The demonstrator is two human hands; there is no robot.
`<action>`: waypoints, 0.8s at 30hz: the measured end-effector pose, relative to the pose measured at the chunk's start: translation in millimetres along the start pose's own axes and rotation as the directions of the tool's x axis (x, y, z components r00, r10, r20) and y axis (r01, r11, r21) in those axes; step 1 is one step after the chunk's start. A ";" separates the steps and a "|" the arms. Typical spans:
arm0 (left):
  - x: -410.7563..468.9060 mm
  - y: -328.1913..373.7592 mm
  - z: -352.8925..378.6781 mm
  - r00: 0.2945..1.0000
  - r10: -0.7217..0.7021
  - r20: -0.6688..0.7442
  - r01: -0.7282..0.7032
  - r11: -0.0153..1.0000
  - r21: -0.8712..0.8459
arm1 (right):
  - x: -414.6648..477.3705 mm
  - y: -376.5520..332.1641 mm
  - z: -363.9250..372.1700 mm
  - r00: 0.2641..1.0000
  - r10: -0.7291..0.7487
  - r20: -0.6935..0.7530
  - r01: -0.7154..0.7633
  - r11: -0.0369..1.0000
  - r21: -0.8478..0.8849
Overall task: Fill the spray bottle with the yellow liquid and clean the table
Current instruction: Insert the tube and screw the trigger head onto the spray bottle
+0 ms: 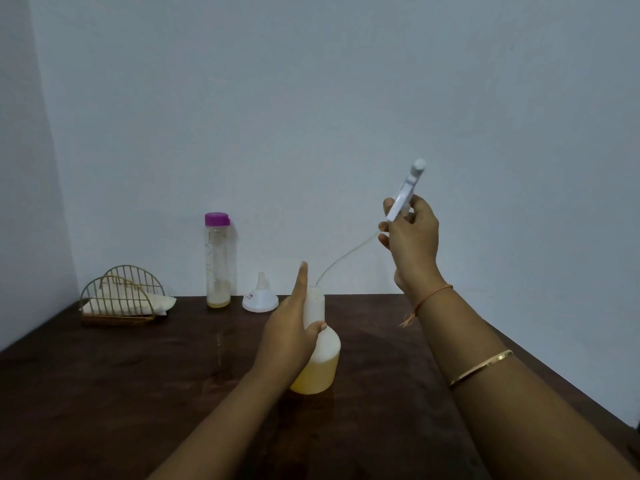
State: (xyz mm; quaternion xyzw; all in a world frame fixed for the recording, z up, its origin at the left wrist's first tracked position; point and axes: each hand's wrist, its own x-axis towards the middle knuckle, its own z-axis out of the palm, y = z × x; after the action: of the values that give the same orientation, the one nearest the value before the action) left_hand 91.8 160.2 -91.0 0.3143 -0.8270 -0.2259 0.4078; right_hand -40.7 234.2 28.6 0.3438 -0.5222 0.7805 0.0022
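The white spray bottle stood on the dark table, its lower part filled with yellow liquid. The left hand clasped its neck, forefinger pointing up. Above and right of the bottle, the right hand gripped the trigger head, whose dip tube trailed to the bottle's mouth. Behind the bottle to its left stood a white funnel and a purple-capped bottle.

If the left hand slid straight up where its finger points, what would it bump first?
Probably nothing nearby. The left hand grips the spray bottle, finger pointing up into open air; the thin tube passes to its right. Depth is hard to judge.
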 end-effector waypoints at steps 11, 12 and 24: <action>5.7 -13.5 3.3 0.992 -0.111 0.067 0.123 0.972 -0.200 | -30.6 21.3 13.9 0.849 0.230 0.476 -0.127 0.963 -0.239; 5.1 -14.2 3.0 0.991 -0.116 0.072 0.130 0.963 -0.236 | -32.9 23.0 14.2 0.833 0.244 0.496 -0.124 0.957 -0.263; 3.8 -16.3 0.9 0.992 -0.099 0.072 0.119 0.919 -0.376 | -56.0 56.4 22.0 0.815 0.211 0.540 0.022 0.920 -0.391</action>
State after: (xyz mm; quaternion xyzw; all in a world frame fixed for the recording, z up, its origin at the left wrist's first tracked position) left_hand 94.7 146.2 -99.8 0.2692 -0.7588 -0.4122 0.4264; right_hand -6.6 210.5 -42.7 0.5281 -0.6562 0.5237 -0.1277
